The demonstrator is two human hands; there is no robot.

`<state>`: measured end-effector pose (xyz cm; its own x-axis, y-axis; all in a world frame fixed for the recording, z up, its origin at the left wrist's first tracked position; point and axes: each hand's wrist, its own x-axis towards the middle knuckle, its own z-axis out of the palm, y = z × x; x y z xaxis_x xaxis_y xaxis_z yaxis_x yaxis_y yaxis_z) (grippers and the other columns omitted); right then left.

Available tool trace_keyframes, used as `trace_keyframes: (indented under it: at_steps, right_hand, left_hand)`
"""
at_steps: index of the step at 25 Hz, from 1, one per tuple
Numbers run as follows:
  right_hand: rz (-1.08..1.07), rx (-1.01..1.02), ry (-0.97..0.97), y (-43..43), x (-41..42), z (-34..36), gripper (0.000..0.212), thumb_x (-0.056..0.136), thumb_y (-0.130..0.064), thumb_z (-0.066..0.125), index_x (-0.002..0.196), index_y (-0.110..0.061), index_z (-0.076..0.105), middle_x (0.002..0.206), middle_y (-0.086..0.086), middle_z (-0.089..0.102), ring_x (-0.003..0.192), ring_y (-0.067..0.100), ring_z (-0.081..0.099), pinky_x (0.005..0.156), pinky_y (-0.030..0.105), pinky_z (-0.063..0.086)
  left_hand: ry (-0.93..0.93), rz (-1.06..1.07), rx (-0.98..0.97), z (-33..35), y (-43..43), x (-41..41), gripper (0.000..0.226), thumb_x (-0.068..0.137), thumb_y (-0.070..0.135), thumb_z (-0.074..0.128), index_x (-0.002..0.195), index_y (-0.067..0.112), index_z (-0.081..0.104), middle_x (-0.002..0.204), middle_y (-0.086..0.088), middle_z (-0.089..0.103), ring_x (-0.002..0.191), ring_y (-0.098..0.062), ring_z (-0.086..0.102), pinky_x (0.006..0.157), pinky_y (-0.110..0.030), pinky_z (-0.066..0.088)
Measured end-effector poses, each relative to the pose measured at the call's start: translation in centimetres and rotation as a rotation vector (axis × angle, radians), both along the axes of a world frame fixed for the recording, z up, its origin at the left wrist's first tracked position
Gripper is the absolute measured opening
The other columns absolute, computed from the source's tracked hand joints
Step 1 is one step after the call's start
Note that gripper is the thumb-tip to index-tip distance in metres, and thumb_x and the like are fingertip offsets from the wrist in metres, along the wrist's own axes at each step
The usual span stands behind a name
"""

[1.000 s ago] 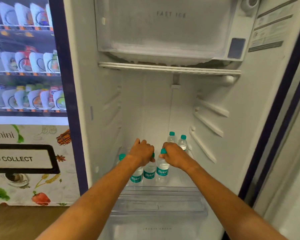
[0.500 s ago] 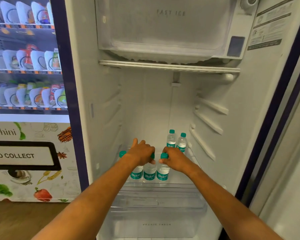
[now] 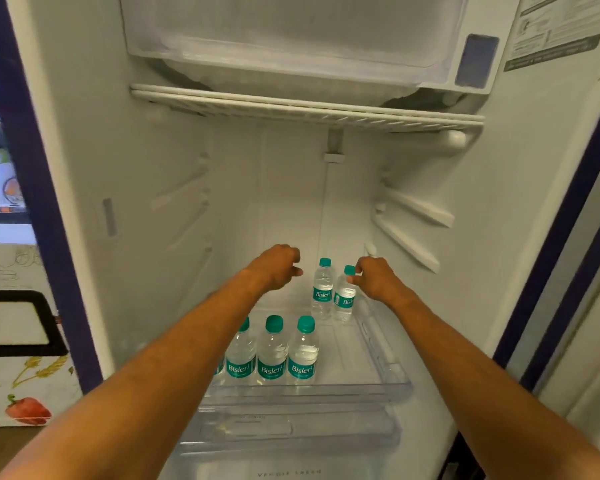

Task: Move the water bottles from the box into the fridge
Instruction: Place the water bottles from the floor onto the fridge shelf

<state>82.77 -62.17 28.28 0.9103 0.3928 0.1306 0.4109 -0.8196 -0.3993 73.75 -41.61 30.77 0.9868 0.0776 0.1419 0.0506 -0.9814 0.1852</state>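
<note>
Fridge (image 3: 84, 168) open, white interior, freezer box (image 3: 291, 36) at top with wire shelf (image 3: 305, 110) just below it. Clear shelf tray (image 3: 388, 362) low in the cavity, clear drawer (image 3: 291, 431) under it. Vending machine (image 3: 18, 323) visible at far left beyond the fridge's dark edge. Both forearms extended forward and slightly down into the cavity, roughly parallel, wrists above the tray. Front row of water bottles (image 3: 272, 351) on the tray's front left: three fully seen, upright, long axis vertical, teal caps up, labels facing out, touching side by side; sliver of a fourth label showing behind the left forearm. Back pair of water bottles (image 3: 323, 291) near the tray's rear right, also upright, caps up, standing just beside each other. Left hand (image 3: 278, 268) hovering over the tray's rear, knuckles up, fingers loosely curled, gripping nothing, apart from all bottles. Right hand (image 3: 378, 278) palm down beside the rightmost back bottle, fingertips at its cap; contact or light pinch versus just clear of it: cannot tell.
</note>
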Motion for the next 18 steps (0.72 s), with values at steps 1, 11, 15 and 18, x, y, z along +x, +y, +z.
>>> trace_keyframes:
  at_steps: [1,11,15,18]
  right_hand:
    - [-0.016,-0.013,-0.014,0.3,1.1,-0.1,0.038,0.094,-0.032,0.062,0.119,-0.004,0.056,0.120,0.018,0.060,0.096,0.025,0.058,0.083,0.032,0.047]
    - [-0.036,-0.010,-0.006,3.5,7.4,-3.3,0.041,0.092,-0.030,0.065,0.124,-0.007,0.054,0.124,0.014,0.059,0.110,0.027,0.057,0.094,0.032,0.046]
    - [0.001,-0.045,0.016,3.5,7.9,-3.7,0.040,0.093,-0.031,0.064,0.123,-0.007,0.055,0.122,0.014,0.060,0.107,0.027,0.059,0.095,0.031,0.047]
    - [-0.019,-0.095,0.021,3.3,7.1,-3.4,0.038,0.094,-0.034,0.061,0.120,-0.007,0.054,0.119,0.013,0.061,0.103,0.025,0.060,0.084,0.028,0.045]
  left_hand:
    - [-0.002,0.003,-0.006,-0.3,-0.3,1.5,0.042,0.097,0.025,0.057,0.136,0.009,0.050,0.133,-0.014,0.054,0.119,-0.028,0.054,0.102,-0.034,0.044]
    - [0.151,-0.033,0.032,-4.9,-2.5,13.2,0.055,0.098,0.019,0.055,0.147,0.011,0.032,0.147,-0.012,0.043,0.130,-0.030,0.047,0.106,-0.038,0.041]
    - [0.138,-0.032,0.017,-5.7,-3.0,14.2,0.043,0.097,0.018,0.055,0.137,0.010,0.040,0.135,-0.013,0.052,0.118,-0.029,0.054,0.100,-0.036,0.045]
    - [0.117,-0.044,0.035,-5.5,-4.1,13.5,0.038,0.096,0.026,0.058,0.128,0.008,0.049,0.125,-0.014,0.055,0.110,-0.029,0.057,0.096,-0.035,0.046]
